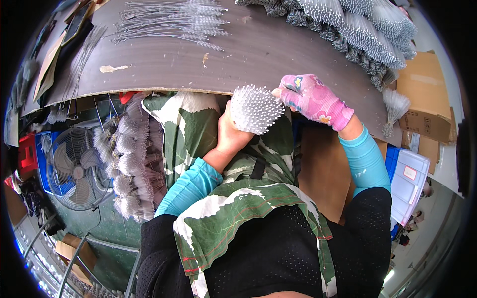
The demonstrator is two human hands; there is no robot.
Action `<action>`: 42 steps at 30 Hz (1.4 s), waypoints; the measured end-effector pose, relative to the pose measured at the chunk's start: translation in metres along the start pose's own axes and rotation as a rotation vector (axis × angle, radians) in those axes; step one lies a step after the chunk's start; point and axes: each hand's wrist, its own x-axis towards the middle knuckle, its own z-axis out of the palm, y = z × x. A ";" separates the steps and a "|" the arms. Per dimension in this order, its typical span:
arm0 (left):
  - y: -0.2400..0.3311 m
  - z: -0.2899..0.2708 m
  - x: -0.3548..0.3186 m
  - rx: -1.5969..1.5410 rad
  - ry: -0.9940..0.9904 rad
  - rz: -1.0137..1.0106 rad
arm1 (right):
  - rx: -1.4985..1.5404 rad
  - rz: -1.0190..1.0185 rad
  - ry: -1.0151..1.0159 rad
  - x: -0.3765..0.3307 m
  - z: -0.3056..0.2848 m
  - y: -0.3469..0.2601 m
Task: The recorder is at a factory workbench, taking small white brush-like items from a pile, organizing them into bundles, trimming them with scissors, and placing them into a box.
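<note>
A round bundle of thin wire brushes (257,109), its many white tips facing up, stands in my left hand (231,135), which is bare and wrapped round it from the left and below. My right hand (314,98) wears a pink flowered glove. Its thumb and fingers are pinched together at the bundle's right edge; whatever lies between them is too small to make out. Both hands are over my lap, just in front of the table edge. Loose wire brushes (171,25) lie spread on the far left of the table.
The brown table (164,67) curves across the front. Many brush bundles (357,30) are stacked at its far right, with one bundle (395,107) near the right edge. Cardboard boxes (425,94) and a plastic bin (410,184) stand right. Brush bundles (130,164) hang left beside a fan (78,171).
</note>
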 end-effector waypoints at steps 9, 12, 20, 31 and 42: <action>-0.006 0.001 0.001 -0.008 -0.015 -0.025 | 0.452 0.360 -0.180 0.003 -0.004 -0.002; 0.004 -0.001 0.001 -0.028 -0.004 -0.063 | 0.663 0.501 -0.229 -0.001 0.002 0.004; 0.002 0.002 0.002 -0.097 0.015 -0.075 | 1.453 0.432 -0.132 -0.024 0.036 0.043; -0.010 0.002 0.002 0.068 -0.069 0.031 | 0.541 -0.032 0.209 -0.008 0.028 0.008; 0.020 -0.012 0.000 -0.156 -0.209 -0.113 | -0.119 -0.149 0.142 0.008 0.010 -0.011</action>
